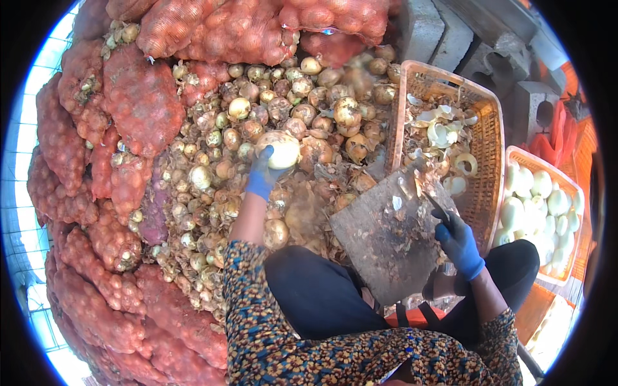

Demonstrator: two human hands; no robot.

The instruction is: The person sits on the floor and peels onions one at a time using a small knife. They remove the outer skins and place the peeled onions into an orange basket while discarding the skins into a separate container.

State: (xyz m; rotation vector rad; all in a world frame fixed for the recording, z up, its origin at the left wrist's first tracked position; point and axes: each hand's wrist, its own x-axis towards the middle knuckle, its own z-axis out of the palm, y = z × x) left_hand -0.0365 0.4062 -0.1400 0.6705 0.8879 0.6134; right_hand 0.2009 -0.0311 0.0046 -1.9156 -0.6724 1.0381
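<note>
My left hand [264, 170], in a blue and grey work glove, is closed around a large pale onion [284, 148] above the onion pile [270, 108]. On the right, my gloved right hand [458, 245] grips a knife [436, 208], whose blade points up and left over a worn wooden board [381, 236]. The board lies tilted in front of my knees, with bits of dry skin scattered on it. Just past its upper edge stands an orange plastic crate [493, 159] with onion peelings [442, 128] inside. The knife's handle is mostly hidden by my fingers.
Red mesh sacks of onions [142, 99] are stacked along the left and back. A second orange crate [543, 159] at right holds peeled white onions [512, 212]. Grey concrete blocks [422, 34] stand at the upper right, near a red plastic bag [555, 132].
</note>
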